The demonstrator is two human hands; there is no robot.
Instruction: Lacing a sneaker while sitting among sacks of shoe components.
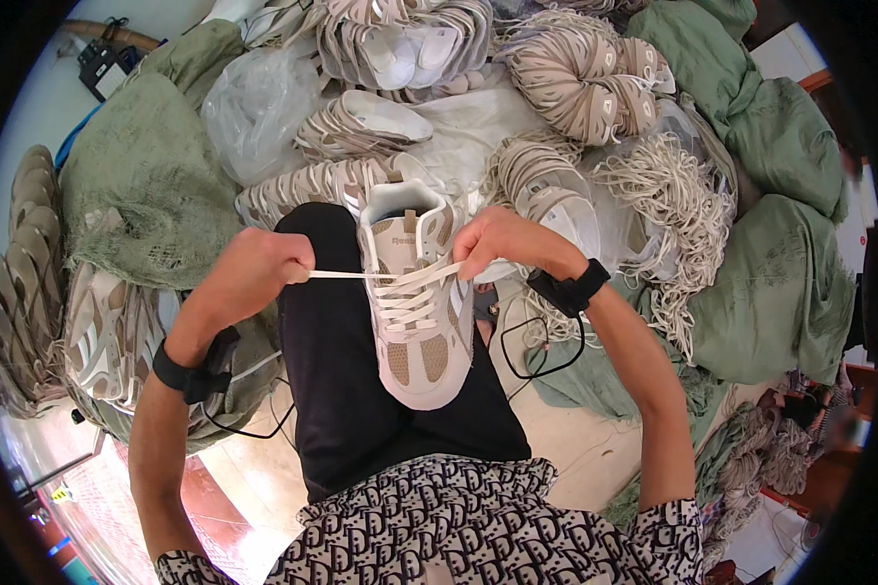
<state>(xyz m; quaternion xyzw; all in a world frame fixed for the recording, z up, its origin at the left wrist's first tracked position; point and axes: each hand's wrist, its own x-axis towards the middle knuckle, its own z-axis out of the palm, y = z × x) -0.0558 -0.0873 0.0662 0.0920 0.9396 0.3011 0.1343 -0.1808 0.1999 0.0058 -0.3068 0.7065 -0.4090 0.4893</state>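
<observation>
A beige and white sneaker upper (pixel 425 351) rests on my lap, its toe pointing toward me. Cream laces (pixel 407 304) criss-cross its lower eyelets. To the left of the shoe, my left hand (pixel 254 276) is closed on one lace end (pixel 339 275), which is stretched straight out from the eyelets. My right hand (pixel 502 244) pinches the other lace end close to the shoe's right edge. Both wrists wear black bands with a small device and cable. The fingertips of each hand are partly hidden by the fist.
Stacked shoe uppers (pixel 576 73) lie at the far side, with more at the left edge (pixel 31 283). A tangled bundle of cream laces (pixel 675 210) hangs at the right. Green cloth sacks (pixel 132 171) flank the pile, and a clear plastic bag (pixel 260 112) sits at the back left.
</observation>
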